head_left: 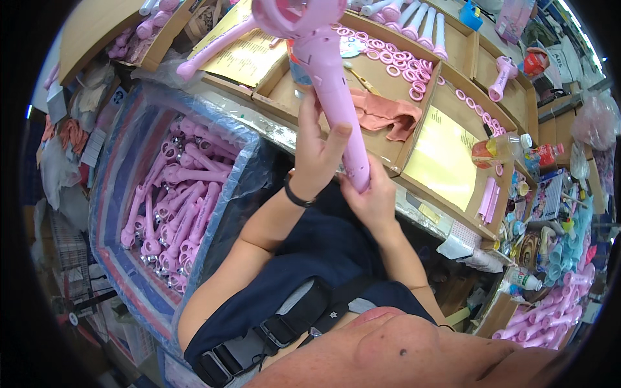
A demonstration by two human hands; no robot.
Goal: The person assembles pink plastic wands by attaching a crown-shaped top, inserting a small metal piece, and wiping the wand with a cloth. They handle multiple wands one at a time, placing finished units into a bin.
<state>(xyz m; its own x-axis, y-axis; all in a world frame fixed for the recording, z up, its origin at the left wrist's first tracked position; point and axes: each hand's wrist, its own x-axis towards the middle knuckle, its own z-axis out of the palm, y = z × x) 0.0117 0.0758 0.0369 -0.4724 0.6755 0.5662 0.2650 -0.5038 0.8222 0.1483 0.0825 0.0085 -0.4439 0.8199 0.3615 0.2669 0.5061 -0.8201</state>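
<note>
A pink plastic toy wand (333,97) with a large open ring head tilts up and away in front of me. My left hand (317,152) is closed round its handle at mid-length, thumb on the near side. With my right hand (374,197) I grip the lower end of the same handle, fingers partly hidden behind it. Another pink wand (223,45) lies behind the held one, over a yellow printed sheet (249,61). To the right of the handle a crumpled orange cloth (388,116) lies in a cardboard tray (385,147) on the bench.
A striped bag (110,187) full of pink wands stands at my left. Pink rings (398,61) and pale handles (420,29) fill the far trays. A drink bottle (495,152) lies tilted at right, near a second yellow sheet (443,152). More pink wands (550,310) are piled lower right.
</note>
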